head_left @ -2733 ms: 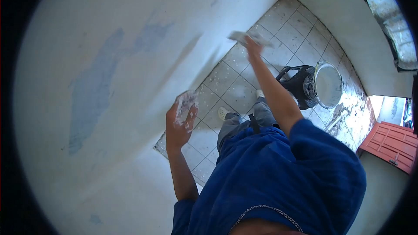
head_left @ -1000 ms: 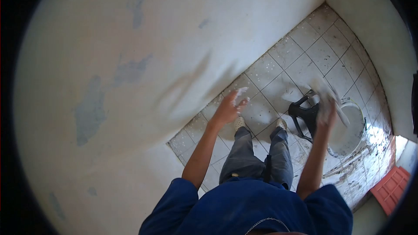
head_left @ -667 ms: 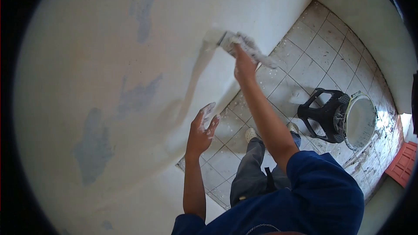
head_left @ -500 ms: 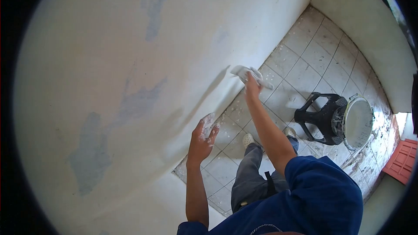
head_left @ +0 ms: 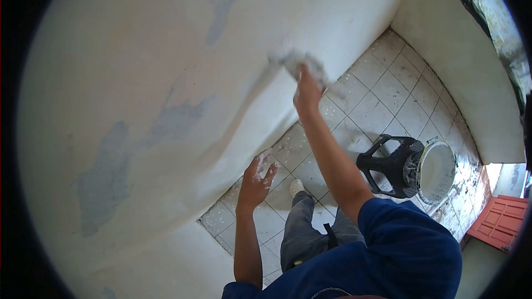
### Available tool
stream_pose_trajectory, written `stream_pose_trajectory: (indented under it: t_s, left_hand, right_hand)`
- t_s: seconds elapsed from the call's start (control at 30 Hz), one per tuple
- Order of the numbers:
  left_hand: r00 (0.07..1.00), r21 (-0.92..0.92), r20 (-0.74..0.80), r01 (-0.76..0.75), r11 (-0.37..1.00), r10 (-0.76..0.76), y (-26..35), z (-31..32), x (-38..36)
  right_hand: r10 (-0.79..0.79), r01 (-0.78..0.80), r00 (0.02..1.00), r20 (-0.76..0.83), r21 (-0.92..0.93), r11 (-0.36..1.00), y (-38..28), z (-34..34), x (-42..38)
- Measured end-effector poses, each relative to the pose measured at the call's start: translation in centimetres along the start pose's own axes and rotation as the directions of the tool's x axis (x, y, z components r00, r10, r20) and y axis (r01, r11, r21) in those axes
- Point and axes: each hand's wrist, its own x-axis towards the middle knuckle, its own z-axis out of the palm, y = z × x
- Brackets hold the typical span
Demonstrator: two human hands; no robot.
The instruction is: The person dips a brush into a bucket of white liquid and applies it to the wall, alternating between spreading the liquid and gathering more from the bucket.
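Note:
My right hand point(head_left: 308, 91) grips a whitish, putty-smeared trowel point(head_left: 315, 69), blurred by motion, its far end at the lower part of the pale wall point(head_left: 166, 66). A shadow stretches down the wall from the trowel. Lower and to the left, my left hand point(head_left: 257, 184) is held in the air near the foot of the wall. White paste coats its palm and fingers, the thumb stands apart, and nothing is in it. Grey-blue patches point(head_left: 108, 182) mark the wall on the left.
On the tiled floor point(head_left: 354, 97), spotted with white, a black stool point(head_left: 388, 166) stands to the right. A white bucket point(head_left: 438, 171) with a smeared rim rests on it. Beyond are a red panelled piece point(head_left: 501, 221) and a second wall point(head_left: 443, 39).
My right hand and the trowel have moved up and to the left along the wall. My left hand stays nearly in place, and the view has shifted slightly.

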Motion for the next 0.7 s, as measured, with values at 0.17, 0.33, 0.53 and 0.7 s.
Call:
stream_pose_trajectory:
  t_s: [0.17,0.33,0.53,0.7]
  left_hand:
    - [1.0,-0.027,-0.025,0.012,1.0,-0.013,0.4,-0.7,-1.3]
    - [0.997,0.038,-0.075,-0.022,0.999,0.025,-0.3,-1.5,-2.1]
    - [0.993,0.08,-0.076,-0.08,0.994,0.086,-0.9,-1.4,-1.6]
    - [0.998,0.002,-0.039,-0.058,0.998,0.058,2.2,-2.6,-1.4]
  right_hand:
    - [0.295,-0.301,0.945,-0.137,-0.024,0.953,3.8,-8.1,-1.2]
    - [-0.004,-0.067,0.968,0.25,0.274,0.959,-9.7,9.3,-3.3]
    - [-0.007,-0.033,0.956,0.292,0.132,0.991,-9.1,10.6,-6.1]
    - [0.264,-0.27,0.963,-0.055,-0.161,0.949,6.6,-9.4,-4.7]
